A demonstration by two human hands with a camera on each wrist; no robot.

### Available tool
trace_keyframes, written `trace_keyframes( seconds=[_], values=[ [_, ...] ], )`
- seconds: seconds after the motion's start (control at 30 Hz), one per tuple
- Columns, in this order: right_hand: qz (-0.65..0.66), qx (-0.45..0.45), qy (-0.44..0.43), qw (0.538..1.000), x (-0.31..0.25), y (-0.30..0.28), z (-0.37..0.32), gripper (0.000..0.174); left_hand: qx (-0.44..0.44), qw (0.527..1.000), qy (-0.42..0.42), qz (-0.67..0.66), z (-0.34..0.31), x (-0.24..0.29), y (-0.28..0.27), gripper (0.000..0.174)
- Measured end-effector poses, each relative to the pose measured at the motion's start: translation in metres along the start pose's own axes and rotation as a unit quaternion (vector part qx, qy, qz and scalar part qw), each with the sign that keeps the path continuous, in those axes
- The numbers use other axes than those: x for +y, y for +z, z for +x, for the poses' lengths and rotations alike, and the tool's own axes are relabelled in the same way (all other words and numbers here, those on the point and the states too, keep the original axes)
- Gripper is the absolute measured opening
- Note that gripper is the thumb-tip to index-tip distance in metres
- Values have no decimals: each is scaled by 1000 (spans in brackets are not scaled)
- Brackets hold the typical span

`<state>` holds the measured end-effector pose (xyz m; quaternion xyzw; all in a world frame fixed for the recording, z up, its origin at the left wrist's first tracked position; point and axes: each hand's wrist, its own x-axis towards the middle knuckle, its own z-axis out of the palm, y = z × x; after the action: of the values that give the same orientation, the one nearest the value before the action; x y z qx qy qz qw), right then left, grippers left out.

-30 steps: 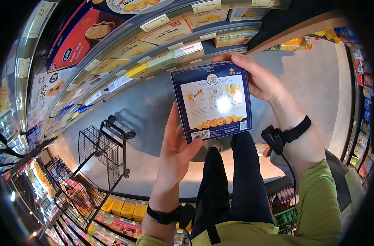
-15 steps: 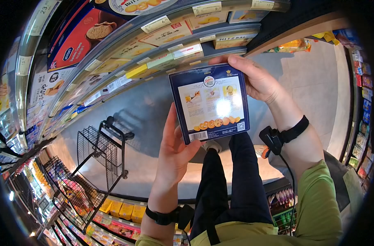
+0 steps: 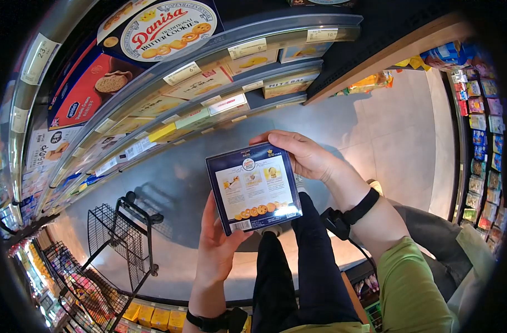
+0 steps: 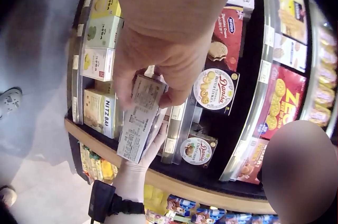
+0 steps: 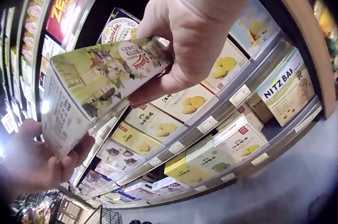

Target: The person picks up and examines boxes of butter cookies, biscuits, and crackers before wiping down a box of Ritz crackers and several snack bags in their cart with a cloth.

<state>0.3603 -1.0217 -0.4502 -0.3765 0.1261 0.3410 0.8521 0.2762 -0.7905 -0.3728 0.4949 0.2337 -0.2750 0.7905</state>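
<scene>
Both hands hold a cookie box [image 3: 254,193] in front of the body, its back panel tilted up toward the head camera. That panel is white with a dark blue border, a row of cookies and a barcode. My left hand [image 3: 217,252] grips the lower left corner, with the thumb on the front edge. At the upper right corner my right hand [image 3: 303,154] grips, thumb along the top edge. In the right wrist view the box [image 5: 105,79] shows a side printed with a coloured scene. The left wrist view shows a narrow printed side of the box [image 4: 140,121].
Shelves of boxed biscuits stand ahead, including a Danisa butter cookies box [image 3: 167,30], a red McVitie's box [image 3: 95,89] and a Nitz box [image 3: 291,87]. A black wire shopping cart [image 3: 117,244] stands on the left. Packets hang on a rack [image 3: 478,150] at right. Someone's grey-clothed leg [image 3: 437,227] is close by.
The head view has shifted, so the box and both hands sit lower and further left, and more of the Danisa box shows. Both hands keep their grip on the cookie box.
</scene>
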Motion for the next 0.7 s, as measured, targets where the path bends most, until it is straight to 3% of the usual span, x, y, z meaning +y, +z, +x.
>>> trace_keyframes(
  seconds=[0.6, 0.7],
  values=[
    [20, 24, 21, 999, 6, 4, -9, 46, -30, 999, -8, -18, -7, -9, -9, 87],
    [1, 27, 27, 999, 12, 4, -6, 48, -50, 999, 14, 12, -7, -14, -16, 80]
  ],
)
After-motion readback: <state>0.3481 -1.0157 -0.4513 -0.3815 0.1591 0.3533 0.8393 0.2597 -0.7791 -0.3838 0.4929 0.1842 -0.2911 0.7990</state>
